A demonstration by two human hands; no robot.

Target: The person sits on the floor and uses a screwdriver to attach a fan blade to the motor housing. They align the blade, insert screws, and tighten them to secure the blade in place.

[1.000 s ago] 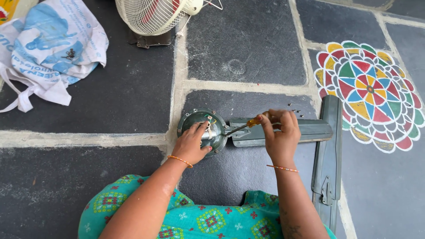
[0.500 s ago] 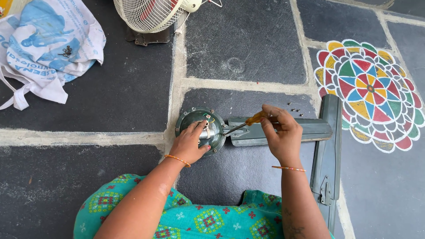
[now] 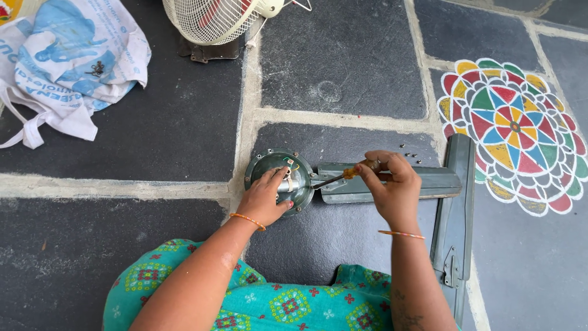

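Observation:
A round grey-green ceiling-fan motor housing [image 3: 269,164] lies on the dark stone floor, with a metal shaft at its centre. My left hand [image 3: 264,197] rests on its near side, fingers against the shaft. My right hand [image 3: 391,187] grips a screwdriver [image 3: 344,175] with an orange handle. Its tip points left at the housing's right rim. A grey fan blade [image 3: 429,181] runs right from the housing under my right hand.
A second blade [image 3: 454,220] lies crosswise at the right. Several small screws [image 3: 409,151] sit above the first blade. A painted floral floor pattern [image 3: 511,125] is at far right. A white table fan [image 3: 211,21] and a white-blue sack [image 3: 67,64] are behind.
The view has shifted slightly. My right hand and the screwdriver stay at the housing's right rim; my left hand stays on the housing.

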